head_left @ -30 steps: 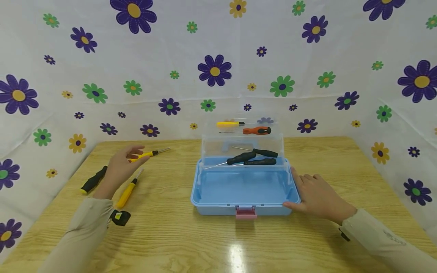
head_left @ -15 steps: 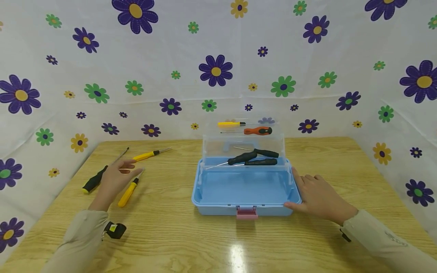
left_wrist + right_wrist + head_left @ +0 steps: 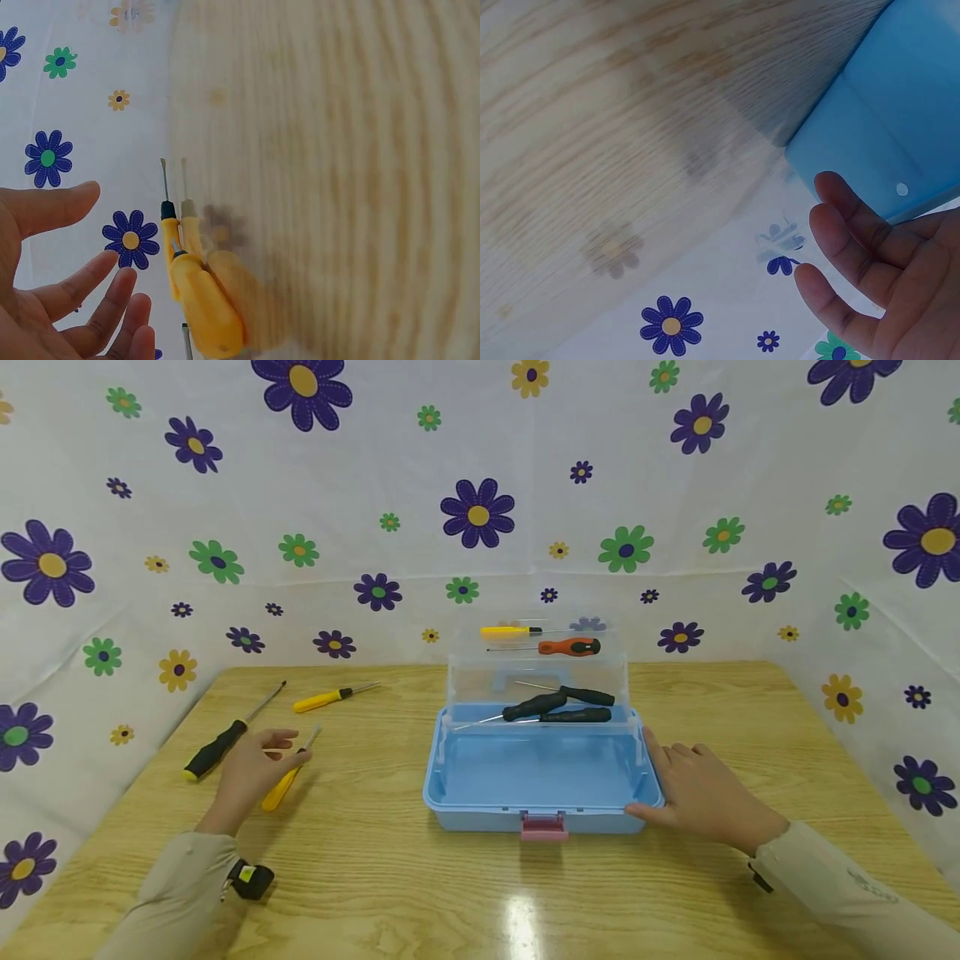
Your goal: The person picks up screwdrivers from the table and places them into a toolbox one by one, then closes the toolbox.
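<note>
My left hand (image 3: 247, 775) hovers on the left with its fingers loosely spread. Nothing is held in it. Partly hidden by it, a yellow screwdriver (image 3: 279, 790) lies on the table; its handle (image 3: 208, 315) appears beyond my fingertips in the left wrist view. To the left is a black screwdriver with a yellow end (image 3: 215, 752), and farther back another yellow screwdriver (image 3: 318, 701). My right hand (image 3: 701, 797) rests against the right side of a light-blue toolbox (image 3: 472, 821), thumb at the front corner and index finger along the side. In the right wrist view, the other fingers are relaxed beside its blue wall (image 3: 885, 127).
The toolbox stands open, its pink latch (image 3: 544, 828) facing me. Raised clear trays hold several screwdrivers: black ones (image 3: 534, 706), an orange one (image 3: 568, 647) and a yellow one (image 3: 506, 632). A flowered cloth (image 3: 405, 460) hangs behind the wooden table (image 3: 375, 877).
My left hand has drawn back from the far yellow screwdriver toward the nearer yellow one, uncovering the black screwdriver's shaft. My right hand and the toolbox have stayed put.
</note>
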Tool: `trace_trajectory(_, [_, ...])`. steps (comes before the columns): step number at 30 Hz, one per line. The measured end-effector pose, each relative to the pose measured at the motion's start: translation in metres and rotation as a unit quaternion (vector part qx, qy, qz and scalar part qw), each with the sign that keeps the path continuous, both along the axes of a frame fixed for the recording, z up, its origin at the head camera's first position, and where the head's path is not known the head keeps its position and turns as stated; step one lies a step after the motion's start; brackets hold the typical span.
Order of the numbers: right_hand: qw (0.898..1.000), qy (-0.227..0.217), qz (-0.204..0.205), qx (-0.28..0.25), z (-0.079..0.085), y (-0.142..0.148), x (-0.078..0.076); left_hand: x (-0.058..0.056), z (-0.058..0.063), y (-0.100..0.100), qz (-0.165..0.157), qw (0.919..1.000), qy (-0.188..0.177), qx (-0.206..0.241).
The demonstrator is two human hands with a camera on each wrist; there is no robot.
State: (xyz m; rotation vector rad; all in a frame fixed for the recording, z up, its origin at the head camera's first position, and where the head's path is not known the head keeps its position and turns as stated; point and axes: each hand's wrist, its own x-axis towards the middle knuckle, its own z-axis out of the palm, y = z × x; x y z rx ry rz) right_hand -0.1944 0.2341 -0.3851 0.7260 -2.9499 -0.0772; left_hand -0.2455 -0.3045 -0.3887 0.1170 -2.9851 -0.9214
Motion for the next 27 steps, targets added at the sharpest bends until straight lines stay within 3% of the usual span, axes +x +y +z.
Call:
trace_trajectory(5, [1.0, -0.005, -0.004, 0.0, -0.001, 0.001, 0.0, 0.0, -0.004, -0.003, -0.006, 0.9999, -0.014, -0.004])
trace_trajectory(15, [1.0, -0.012, -0.007, -0.001, 0.0, 0.001, 0.0, -0.001, -0.01, -0.013, -0.022, 0.9956, -0.088, -0.023])
trace_trajectory(27, [1.0, -0.01, -0.006, -0.002, -0.001, 0.001, 0.0, -0.006, -0.014, -0.017, 0.012, 0.9937, -0.108, -0.028])
